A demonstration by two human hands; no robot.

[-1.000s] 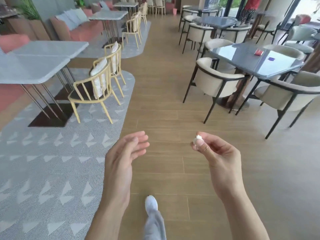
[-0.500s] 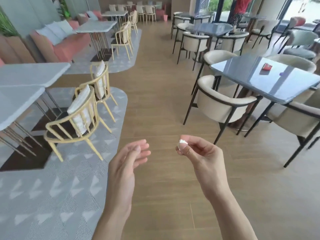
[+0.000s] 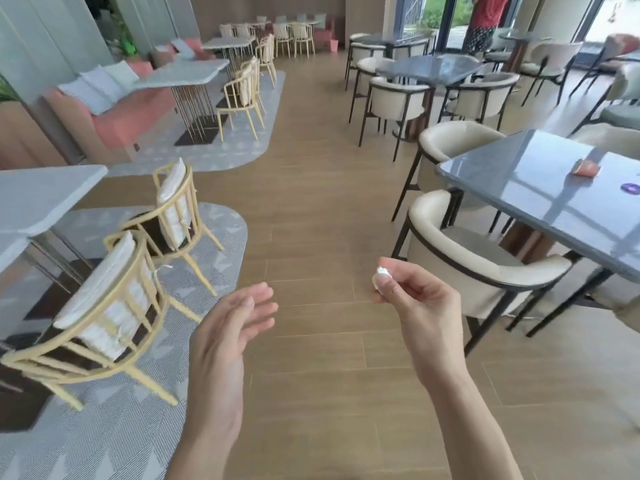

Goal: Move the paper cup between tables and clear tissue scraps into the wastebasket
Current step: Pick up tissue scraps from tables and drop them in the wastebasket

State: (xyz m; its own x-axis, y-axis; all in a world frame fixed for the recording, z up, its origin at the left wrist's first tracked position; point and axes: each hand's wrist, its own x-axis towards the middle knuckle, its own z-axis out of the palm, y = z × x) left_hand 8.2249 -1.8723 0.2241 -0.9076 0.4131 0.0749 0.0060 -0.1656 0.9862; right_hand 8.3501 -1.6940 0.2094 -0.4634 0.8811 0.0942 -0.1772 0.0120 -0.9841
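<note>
Right hand: your right hand [image 3: 412, 299] is raised over the wooden plank floor [image 3: 311, 209], fingers curled, palm side turned toward you.
Right grip: pressed together on a small white crumpled tissue scrap [image 3: 382, 271], which is pinched between the thumb and the fingertips.
Tissue scrap: it is in the air, only a small part shows above the fingertips, well apart from any bench.
Left hand: your left hand [image 3: 228, 327] is beside the right one, a little lower, over the same floor.
Left grip: spread and relaxed, the fingers are nearly straight and hold nothing.
Right side: a dark grey glossy bench [image 3: 540, 188] stands close, with a small red folded packet [image 3: 587, 168] and a small purple round thing [image 3: 629, 188] lying on it, apart from each other.
Seat near right hand: a cream padded armchair with black frame [image 3: 478, 265] is pushed to this bench.
Left side: two yellow metal chairs with white cushions [image 3: 114, 306] stand on a grey patterned carpet [image 3: 104, 427], next to a light grey stone bench [image 3: 45, 199].
Far end: a person in a red top [image 3: 488, 15] stands at the glass doors.
</note>
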